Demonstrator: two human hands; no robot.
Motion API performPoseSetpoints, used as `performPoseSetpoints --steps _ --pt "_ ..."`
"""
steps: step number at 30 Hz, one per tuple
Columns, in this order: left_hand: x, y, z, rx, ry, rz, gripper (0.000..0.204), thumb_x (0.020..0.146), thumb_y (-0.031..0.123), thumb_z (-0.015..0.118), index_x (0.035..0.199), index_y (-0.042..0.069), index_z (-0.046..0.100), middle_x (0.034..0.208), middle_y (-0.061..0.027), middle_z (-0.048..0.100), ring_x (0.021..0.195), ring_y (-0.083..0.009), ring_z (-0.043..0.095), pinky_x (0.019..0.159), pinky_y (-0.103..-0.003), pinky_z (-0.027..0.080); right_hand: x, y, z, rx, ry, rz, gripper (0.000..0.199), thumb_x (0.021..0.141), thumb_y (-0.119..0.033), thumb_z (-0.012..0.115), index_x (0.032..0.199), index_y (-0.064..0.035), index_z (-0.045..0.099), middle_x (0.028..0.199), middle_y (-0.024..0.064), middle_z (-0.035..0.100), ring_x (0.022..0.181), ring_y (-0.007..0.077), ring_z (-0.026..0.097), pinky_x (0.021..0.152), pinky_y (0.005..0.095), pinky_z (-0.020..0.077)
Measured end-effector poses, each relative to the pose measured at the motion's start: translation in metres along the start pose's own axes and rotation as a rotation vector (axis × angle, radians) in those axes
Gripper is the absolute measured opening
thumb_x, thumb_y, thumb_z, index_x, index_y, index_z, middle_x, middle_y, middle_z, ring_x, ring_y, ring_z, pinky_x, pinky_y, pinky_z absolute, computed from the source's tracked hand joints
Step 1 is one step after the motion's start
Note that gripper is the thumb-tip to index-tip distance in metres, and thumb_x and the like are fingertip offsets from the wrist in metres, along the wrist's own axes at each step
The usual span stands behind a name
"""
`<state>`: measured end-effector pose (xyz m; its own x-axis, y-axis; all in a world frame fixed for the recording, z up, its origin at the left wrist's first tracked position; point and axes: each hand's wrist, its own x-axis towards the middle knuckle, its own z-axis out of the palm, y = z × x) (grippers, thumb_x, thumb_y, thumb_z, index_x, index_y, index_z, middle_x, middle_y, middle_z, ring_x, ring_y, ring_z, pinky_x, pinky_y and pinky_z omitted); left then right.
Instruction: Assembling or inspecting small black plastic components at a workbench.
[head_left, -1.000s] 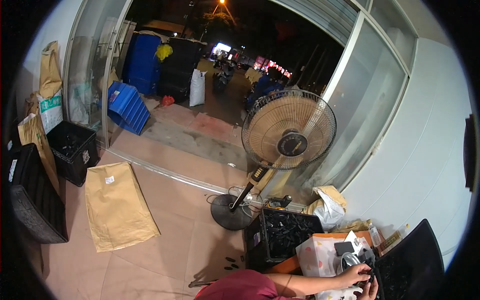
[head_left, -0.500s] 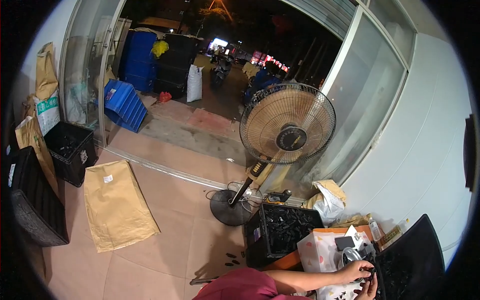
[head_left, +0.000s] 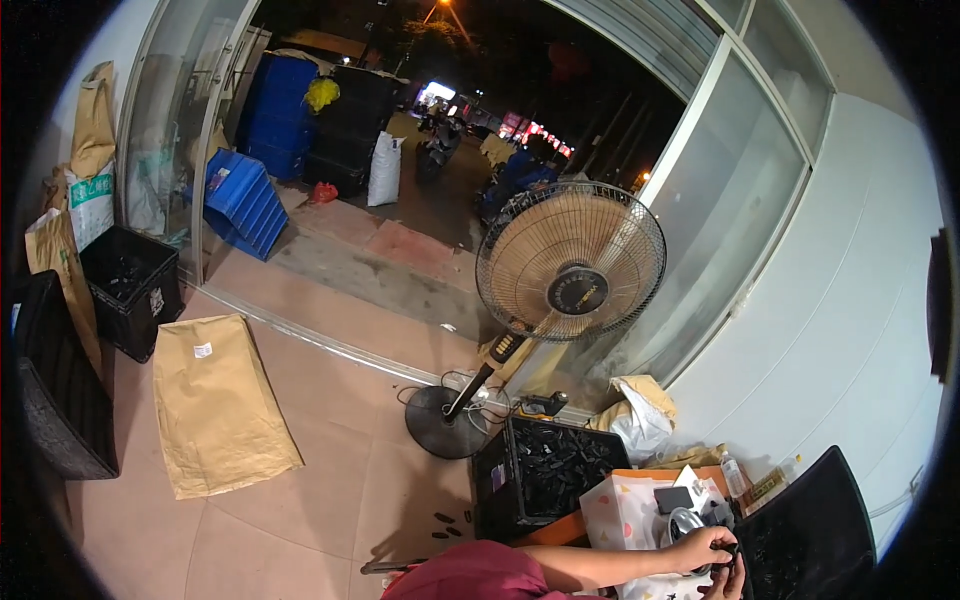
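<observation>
My left hand (head_left: 702, 548) reaches in over a white patterned cloth (head_left: 618, 510), with its fingers pinched on a small black plastic piece (head_left: 732, 554). Just below it, my right hand (head_left: 730, 582) closes on the same piece from the other side; part of it falls outside the lower edge. Beside my left hand lies a round silvery, clear dish or roll (head_left: 684, 524); its kind is unclear. A small dark flat box (head_left: 673, 498) rests behind it. To the right stands a tilted black bin (head_left: 815, 520) with dark pieces inside.
A black crate (head_left: 550, 470) full of black pieces stands left of the cloth, near a standing fan (head_left: 572, 270). Several pieces lie on the floor. Bottles (head_left: 735, 478) stand by the wall. A flat brown paper sack (head_left: 222, 410) and another crate (head_left: 130, 290) are farther left.
The whole view has shifted slightly, so the surroundings sit a little differently. Both hands stay together at the small black piece, with small finger movements.
</observation>
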<state>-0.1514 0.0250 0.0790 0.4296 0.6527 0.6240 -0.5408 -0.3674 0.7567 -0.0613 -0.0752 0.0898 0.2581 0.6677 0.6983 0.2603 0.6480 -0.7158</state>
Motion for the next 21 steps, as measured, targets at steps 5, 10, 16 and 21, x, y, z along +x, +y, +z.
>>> performPoseSetpoints --steps 5,10,16,21 --pt "0.0 -0.007 0.0 -0.003 -0.006 -0.034 0.026 0.076 0.005 0.062 0.099 -0.002 0.053 0.087 -0.0052 0.059 0.083 -0.0113 0.054 0.076 -0.026 0.044 0.0 -0.003 0.002 -0.369 0.053 0.066 0.034 0.084 -0.015 0.056 0.116 -0.0036 0.052 0.107 0.0104 0.059 0.084 0.0171 0.058 0.057 0.0241 0.047" --pt "0.0 -0.017 0.005 -0.013 -0.009 -0.006 0.034 0.078 0.01 0.062 0.109 0.0 0.053 0.094 -0.0053 0.058 0.09 -0.0115 0.053 0.081 -0.026 0.043 0.001 0.011 -0.008 -0.323 0.016 0.085 0.035 0.085 -0.014 0.053 0.118 -0.0042 0.049 0.101 0.0096 0.061 0.074 0.0167 0.061 0.053 0.0232 0.0443" --pt "0.002 -0.008 0.009 -0.044 -0.022 -0.001 0.032 0.077 0.006 0.061 0.107 -0.002 0.052 0.093 -0.0058 0.059 0.086 -0.0118 0.054 0.079 -0.025 0.043 0.004 0.008 -0.013 -0.329 0.063 0.159 0.033 0.085 -0.009 0.052 0.117 0.0009 0.049 0.103 0.012 0.059 0.081 0.017 0.059 0.057 0.0243 0.0488" --pt "0.0 -0.011 0.012 -0.017 -0.023 0.022 0.031 0.079 0.007 0.06 0.109 0.0 0.052 0.089 -0.0049 0.059 0.084 -0.0108 0.054 0.076 -0.025 0.043 0.003 0.009 -0.016 -0.372 0.128 0.24 0.032 0.085 -0.007 0.053 0.116 0.0016 0.05 0.105 0.0117 0.058 0.081 0.015 0.058 0.055 0.0212 0.0493"
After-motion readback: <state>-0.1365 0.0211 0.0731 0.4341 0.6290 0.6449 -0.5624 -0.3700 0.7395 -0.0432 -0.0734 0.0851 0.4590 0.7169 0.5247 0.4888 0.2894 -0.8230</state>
